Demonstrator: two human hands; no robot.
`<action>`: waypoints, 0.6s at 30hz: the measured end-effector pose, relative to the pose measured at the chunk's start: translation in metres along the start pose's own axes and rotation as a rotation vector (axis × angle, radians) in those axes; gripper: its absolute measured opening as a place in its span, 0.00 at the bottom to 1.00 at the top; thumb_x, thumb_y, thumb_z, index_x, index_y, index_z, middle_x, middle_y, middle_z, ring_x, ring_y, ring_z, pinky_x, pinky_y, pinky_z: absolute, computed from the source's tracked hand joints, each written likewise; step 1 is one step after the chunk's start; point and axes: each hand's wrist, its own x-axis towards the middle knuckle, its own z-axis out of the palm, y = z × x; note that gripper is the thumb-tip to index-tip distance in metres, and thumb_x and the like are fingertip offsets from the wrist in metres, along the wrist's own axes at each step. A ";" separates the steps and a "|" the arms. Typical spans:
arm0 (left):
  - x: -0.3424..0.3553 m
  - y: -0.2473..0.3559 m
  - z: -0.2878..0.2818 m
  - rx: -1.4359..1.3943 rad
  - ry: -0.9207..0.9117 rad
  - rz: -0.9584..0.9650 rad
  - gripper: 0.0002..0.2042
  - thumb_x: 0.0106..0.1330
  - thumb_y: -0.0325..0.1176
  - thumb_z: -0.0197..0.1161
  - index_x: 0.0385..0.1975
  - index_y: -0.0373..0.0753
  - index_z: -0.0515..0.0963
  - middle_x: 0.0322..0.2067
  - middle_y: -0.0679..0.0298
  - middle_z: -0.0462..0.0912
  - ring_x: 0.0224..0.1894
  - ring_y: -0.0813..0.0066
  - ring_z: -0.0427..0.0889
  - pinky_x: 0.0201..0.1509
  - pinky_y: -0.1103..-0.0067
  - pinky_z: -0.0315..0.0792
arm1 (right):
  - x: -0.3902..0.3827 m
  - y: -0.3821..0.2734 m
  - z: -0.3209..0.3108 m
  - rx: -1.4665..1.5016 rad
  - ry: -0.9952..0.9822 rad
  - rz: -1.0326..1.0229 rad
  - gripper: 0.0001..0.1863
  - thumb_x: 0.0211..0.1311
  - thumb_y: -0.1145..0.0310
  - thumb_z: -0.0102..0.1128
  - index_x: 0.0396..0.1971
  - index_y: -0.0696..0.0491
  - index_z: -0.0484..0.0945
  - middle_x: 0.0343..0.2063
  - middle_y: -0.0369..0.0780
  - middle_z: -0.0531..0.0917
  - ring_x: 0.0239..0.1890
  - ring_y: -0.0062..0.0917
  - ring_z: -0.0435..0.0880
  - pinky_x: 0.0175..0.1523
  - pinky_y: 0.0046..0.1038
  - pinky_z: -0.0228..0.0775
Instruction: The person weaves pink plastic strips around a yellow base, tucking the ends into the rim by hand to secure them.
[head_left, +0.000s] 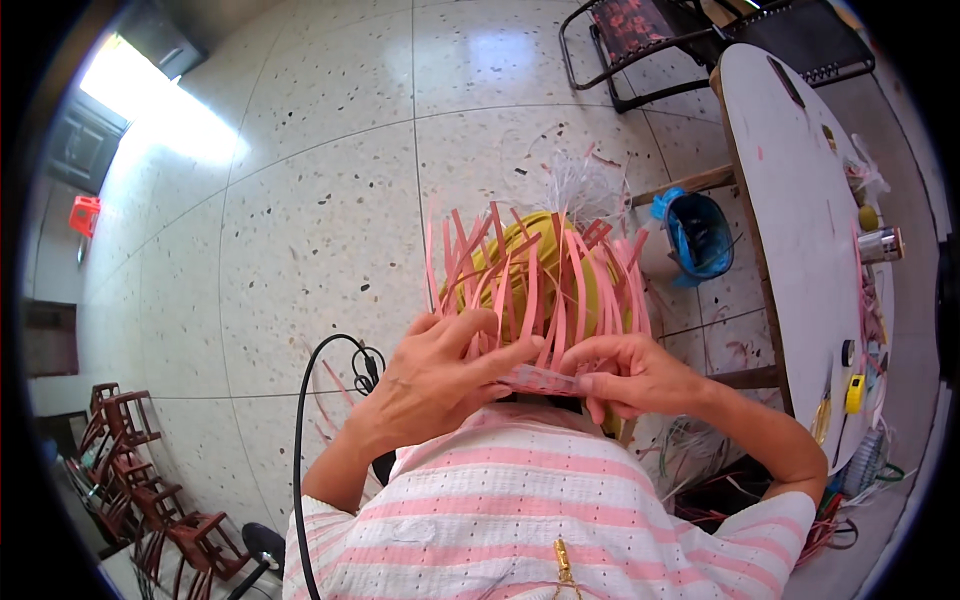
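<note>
A piece of strip weaving [540, 379], pale pink and white, lies across my lap between my hands. Long loose pink strips [530, 285] fan out from its far side. With bent fingers, my left hand [425, 385] grips the left end of the woven band, its index finger stretched along the edge. My right hand [640, 375] pinches the right end between thumb and fingers. Beyond and beneath the loose strips shows something yellow and rounded, like a coil of strip [540, 235]. My fingers hide part of the weave.
To the right stands a white-topped table [790, 190] bearing a can [880, 245], a yellow tape measure [854, 394] and strips. A blue-lined bin [698, 238] is beside it. A folding chair [640, 30] stands far right, stacked brown stools [150, 480] lower left. A black cable [300, 440] hangs left.
</note>
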 end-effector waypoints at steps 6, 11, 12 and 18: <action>0.004 0.003 -0.004 0.087 -0.164 0.049 0.17 0.60 0.38 0.71 0.51 0.53 0.81 0.46 0.62 0.74 0.42 0.65 0.79 0.47 0.68 0.70 | -0.001 0.002 0.000 -0.033 -0.043 0.012 0.12 0.75 0.70 0.56 0.54 0.54 0.79 0.20 0.33 0.84 0.16 0.07 0.70 0.21 0.15 0.57; 0.001 0.004 -0.003 0.066 -0.165 0.002 0.17 0.62 0.40 0.71 0.51 0.55 0.83 0.50 0.61 0.76 0.41 0.66 0.80 0.49 0.67 0.68 | -0.001 0.000 -0.003 -0.031 -0.045 0.014 0.12 0.74 0.72 0.55 0.53 0.55 0.79 0.22 0.34 0.85 0.19 0.07 0.73 0.23 0.15 0.60; 0.001 0.004 -0.002 0.058 -0.152 -0.001 0.16 0.62 0.40 0.71 0.51 0.55 0.83 0.49 0.61 0.76 0.40 0.66 0.80 0.49 0.68 0.68 | -0.001 -0.001 -0.004 -0.050 -0.046 0.012 0.11 0.74 0.72 0.54 0.51 0.56 0.79 0.24 0.34 0.85 0.21 0.07 0.75 0.25 0.16 0.63; 0.001 0.007 -0.003 0.011 -0.166 0.023 0.17 0.61 0.39 0.71 0.50 0.52 0.82 0.48 0.61 0.75 0.42 0.65 0.80 0.50 0.67 0.69 | 0.006 -0.015 -0.013 -0.661 0.042 -0.415 0.09 0.66 0.74 0.61 0.44 0.59 0.80 0.36 0.43 0.85 0.35 0.30 0.85 0.42 0.32 0.75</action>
